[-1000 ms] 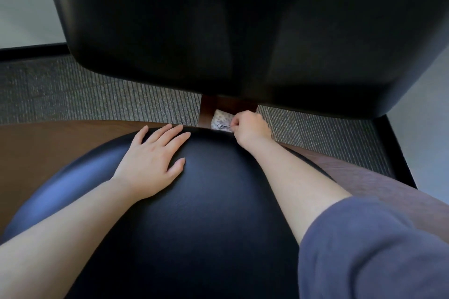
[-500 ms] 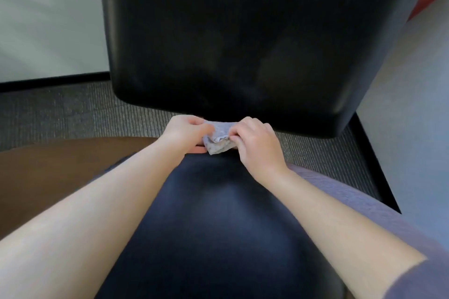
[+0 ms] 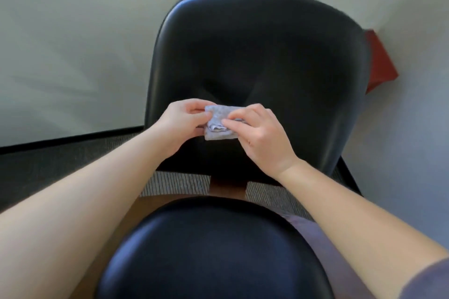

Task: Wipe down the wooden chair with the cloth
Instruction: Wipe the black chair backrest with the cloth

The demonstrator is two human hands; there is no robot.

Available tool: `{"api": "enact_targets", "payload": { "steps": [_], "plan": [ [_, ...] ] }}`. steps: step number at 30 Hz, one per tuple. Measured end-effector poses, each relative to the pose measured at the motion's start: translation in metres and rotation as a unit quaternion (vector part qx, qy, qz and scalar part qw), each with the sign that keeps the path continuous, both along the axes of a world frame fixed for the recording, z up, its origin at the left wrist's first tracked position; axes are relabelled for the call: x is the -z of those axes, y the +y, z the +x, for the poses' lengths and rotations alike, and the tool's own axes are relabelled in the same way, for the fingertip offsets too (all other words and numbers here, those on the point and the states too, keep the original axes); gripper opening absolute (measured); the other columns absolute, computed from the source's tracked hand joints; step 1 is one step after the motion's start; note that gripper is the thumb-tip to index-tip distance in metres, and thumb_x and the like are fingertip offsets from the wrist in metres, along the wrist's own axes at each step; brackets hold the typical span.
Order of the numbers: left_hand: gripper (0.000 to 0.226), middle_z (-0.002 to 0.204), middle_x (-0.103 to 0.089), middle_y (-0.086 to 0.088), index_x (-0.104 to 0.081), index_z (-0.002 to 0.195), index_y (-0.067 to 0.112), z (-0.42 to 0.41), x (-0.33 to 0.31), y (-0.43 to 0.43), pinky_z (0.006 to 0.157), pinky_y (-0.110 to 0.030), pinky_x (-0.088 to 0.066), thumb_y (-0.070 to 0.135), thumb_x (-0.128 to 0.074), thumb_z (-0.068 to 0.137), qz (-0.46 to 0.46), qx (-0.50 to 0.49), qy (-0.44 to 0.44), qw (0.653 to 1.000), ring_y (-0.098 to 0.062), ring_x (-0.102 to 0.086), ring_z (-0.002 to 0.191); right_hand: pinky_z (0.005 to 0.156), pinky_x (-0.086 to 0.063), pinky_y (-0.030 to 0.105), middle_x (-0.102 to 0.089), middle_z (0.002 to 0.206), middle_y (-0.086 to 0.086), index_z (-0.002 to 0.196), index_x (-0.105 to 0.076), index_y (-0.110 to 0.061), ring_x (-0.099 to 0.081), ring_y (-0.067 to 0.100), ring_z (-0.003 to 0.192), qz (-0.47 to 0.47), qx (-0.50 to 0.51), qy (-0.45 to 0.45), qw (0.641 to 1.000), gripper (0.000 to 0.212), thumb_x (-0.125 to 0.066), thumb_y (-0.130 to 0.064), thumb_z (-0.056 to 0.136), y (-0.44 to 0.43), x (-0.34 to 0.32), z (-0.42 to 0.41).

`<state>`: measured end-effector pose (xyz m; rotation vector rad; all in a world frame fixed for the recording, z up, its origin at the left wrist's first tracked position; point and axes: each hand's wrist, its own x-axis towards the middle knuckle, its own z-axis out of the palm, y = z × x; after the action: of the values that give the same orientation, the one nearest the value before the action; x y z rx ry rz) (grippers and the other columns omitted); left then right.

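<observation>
Between the two forearms, in front of the lower part of the chair (image 3: 255,43), both grips are holding the cloth (image 3: 218,116) off the seat.

Left grip (image 3: 181,121): thumb and fingers are pinching the cloth's left edge.

Right grip (image 3: 260,136): fingers are curling over the cloth's right side, with the fingertips (image 3: 227,124) pressing onto its folded layers. The thumb is hidden.

Cloth: small, pale grey, speckled, folded into a rough rectangle, with a loose fold showing near its middle. It is lying against the line of the black backrest (image 3: 315,104); actual contact cannot be told.

Chair: the padded backrest is standing upright, and the black seat cushion (image 3: 213,250) is sitting below and nearer the camera. A brown wooden post (image 3: 228,187) is joining the two across the gap.

Surroundings: grey ribbed carpet (image 3: 48,172) is showing under the chair and a pale wall (image 3: 73,56) is standing behind it. A red object (image 3: 379,60) is sticking out past the backrest's right edge, and a purple sleeve (image 3: 427,279) is covering the right upper arm.
</observation>
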<state>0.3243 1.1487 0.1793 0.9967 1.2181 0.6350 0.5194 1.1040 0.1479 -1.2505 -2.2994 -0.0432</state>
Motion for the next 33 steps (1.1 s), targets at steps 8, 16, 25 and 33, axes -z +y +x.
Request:
{"api": "enact_targets", "payload": {
  "steps": [8,16,25,33],
  "plan": [
    [0.017,0.097,-0.069,0.006,-0.068,0.101,0.020,-0.007,-0.029,0.101,0.086,-0.030,-0.056,0.009,-0.066,0.089,0.281,-0.077,0.215,0.932,-0.009,-0.067,0.088,0.077,-0.049,0.042,-0.063,0.106,0.011,0.117,-0.068,-0.010,-0.058,0.028,0.095,0.067,-0.004,-0.121,0.990,0.032,-0.070,-0.005,0.086,0.116,-0.030,0.002],
    [0.073,0.145,-0.036,-0.006,-0.039,0.146,0.019,-0.027,-0.008,0.113,0.110,-0.036,-0.030,0.015,-0.074,0.083,0.399,-0.070,0.336,0.850,-0.022,-0.033,0.134,0.071,-0.048,0.041,-0.062,0.110,0.010,0.123,-0.065,-0.014,-0.058,0.027,0.091,0.080,-0.040,-0.166,0.982,0.039,-0.069,-0.004,0.085,0.136,-0.022,0.005],
    [0.080,0.149,-0.035,-0.003,-0.020,0.155,0.026,-0.027,-0.021,0.120,0.099,-0.023,-0.028,0.023,-0.068,0.091,0.270,-0.031,0.321,0.907,-0.017,-0.036,0.135,0.063,-0.046,0.037,-0.062,0.103,0.011,0.125,-0.065,-0.009,-0.056,0.026,0.083,0.114,0.112,-0.069,0.985,0.033,-0.063,-0.015,0.093,0.186,-0.073,-0.019],
    [0.084,0.164,0.004,-0.010,-0.010,0.157,0.019,0.023,-0.039,0.099,0.121,-0.051,-0.016,0.021,-0.064,0.092,0.357,0.062,0.492,0.792,-0.035,0.004,0.150,0.078,-0.048,0.041,-0.056,0.114,0.014,0.128,-0.061,-0.012,-0.052,0.030,0.100,-0.025,0.244,-0.030,0.969,0.036,-0.050,-0.006,0.095,0.145,-0.096,0.076]
  ]
}}
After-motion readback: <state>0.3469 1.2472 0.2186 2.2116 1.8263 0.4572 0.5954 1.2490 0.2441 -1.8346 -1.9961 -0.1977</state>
